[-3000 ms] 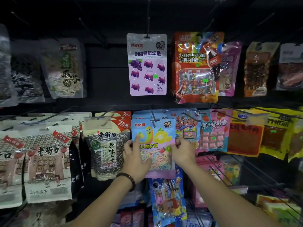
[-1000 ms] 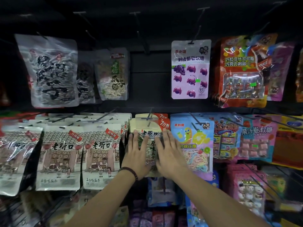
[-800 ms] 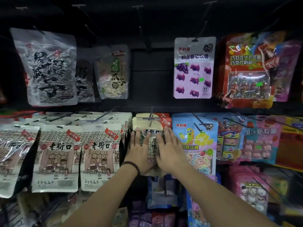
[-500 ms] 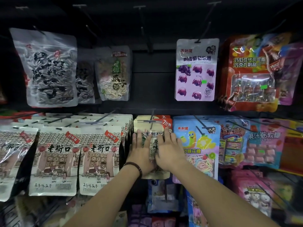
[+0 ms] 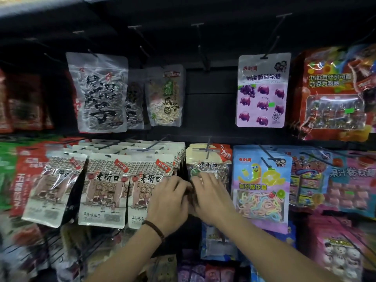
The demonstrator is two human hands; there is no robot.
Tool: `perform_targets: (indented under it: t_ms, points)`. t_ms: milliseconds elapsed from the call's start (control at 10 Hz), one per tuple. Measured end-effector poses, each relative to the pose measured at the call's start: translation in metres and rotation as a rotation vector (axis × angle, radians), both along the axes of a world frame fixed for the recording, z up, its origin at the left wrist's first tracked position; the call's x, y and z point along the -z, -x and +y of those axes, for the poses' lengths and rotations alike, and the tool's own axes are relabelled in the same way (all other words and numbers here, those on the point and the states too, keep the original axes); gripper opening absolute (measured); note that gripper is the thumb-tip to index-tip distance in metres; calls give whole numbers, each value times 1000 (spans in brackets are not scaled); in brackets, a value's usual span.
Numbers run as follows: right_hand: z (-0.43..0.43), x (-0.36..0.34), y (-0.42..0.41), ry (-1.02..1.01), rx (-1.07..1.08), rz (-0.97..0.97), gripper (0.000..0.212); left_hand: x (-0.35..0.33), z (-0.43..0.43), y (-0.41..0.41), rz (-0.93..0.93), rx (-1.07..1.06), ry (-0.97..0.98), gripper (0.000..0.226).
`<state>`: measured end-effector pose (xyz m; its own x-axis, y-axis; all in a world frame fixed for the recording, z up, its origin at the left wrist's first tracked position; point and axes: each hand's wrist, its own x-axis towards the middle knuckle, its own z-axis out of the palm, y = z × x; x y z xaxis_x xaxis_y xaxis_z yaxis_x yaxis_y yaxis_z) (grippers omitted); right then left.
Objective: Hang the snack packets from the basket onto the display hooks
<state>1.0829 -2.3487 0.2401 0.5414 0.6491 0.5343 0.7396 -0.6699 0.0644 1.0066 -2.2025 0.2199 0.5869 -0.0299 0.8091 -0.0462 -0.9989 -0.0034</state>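
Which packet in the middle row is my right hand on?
The clear seed packet with the cream header and red corner, between the house-print packets and the blue candy packet.

You wear a dark beaded bracelet (image 5: 155, 231) on one wrist; ahead, a black back panel (image 5: 209, 110) spans the display, with a pale ledge (image 5: 40, 5) top left.

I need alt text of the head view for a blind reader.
A person's left hand and right hand meet at a seed packet hanging on a hook in a dark snack display. A blue candy packet hangs directly to its right, white packets to its left.
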Motion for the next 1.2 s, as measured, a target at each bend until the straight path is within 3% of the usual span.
perform_targets:
  t_ms: [100, 200, 300, 400, 800, 1000, 1200]
  points:
    - [22, -1, 13, -32, -79, -57, 58, 1, 42, 21, -73, -147, 75, 30]
    - [47, -2, 19, 34, -62, -38, 83, 3, 75, 29, 93, -249, 146, 73]
    - [69, 2, 16, 126, -65, -54, 108, 7, 99, 23, 424, -350, 57, 131]
    - [87, 10, 8, 168, -44, -53, 123, 8, 111, 11, 525, -367, -45, 142]
    - [112, -1, -15, 132, 55, 21, 124, -19, 130, -23, 658, -429, -138, 164]
    - [91, -11, 1, 109, -28, 47, 88, -14, 112, -5, 587, -443, -111, 159]
    - [25, -9, 37, 77, -8, 133, 64, -3, 56, 32, 440, -287, 122, 66]
